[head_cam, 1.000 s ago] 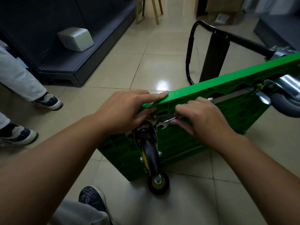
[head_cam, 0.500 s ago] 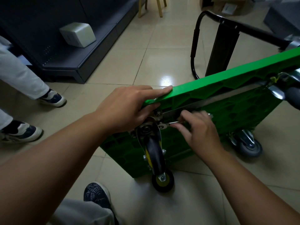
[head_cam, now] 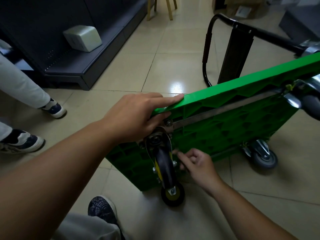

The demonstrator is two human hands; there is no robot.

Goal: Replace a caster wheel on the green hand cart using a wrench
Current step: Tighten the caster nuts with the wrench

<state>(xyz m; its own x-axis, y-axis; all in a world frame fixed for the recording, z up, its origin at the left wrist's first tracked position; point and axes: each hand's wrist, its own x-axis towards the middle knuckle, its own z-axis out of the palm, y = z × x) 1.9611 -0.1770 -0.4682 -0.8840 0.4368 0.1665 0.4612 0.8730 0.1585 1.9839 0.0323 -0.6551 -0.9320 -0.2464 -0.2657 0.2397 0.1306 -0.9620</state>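
Note:
The green hand cart [head_cam: 242, 101] stands tipped on its side with its ribbed underside facing me. My left hand [head_cam: 138, 116] grips its upper edge at the near corner. Just below that corner hangs a caster with a black and yellow wheel [head_cam: 163, 160], which reaches down to the floor. My right hand [head_cam: 195, 163] is beside the caster's fork with its fingers pinched shut on the small wrench, which is blurred and mostly hidden. A bolt [head_cam: 168, 122] shows at the end of a metal strip [head_cam: 225, 110].
Grey casters sit at the cart's lower right [head_cam: 263, 156] and far right [head_cam: 310, 101]. The black handle [head_cam: 207, 40] rests on the tiled floor behind. Another person's legs and shoes [head_cam: 20, 142] stand at the left by a dark shelf [head_cam: 69, 70]. My shoe [head_cam: 100, 208] is underneath.
My right hand has dropped from the bolt by the metal strip to beside the caster's fork. My left hand keeps its grip on the cart's edge.

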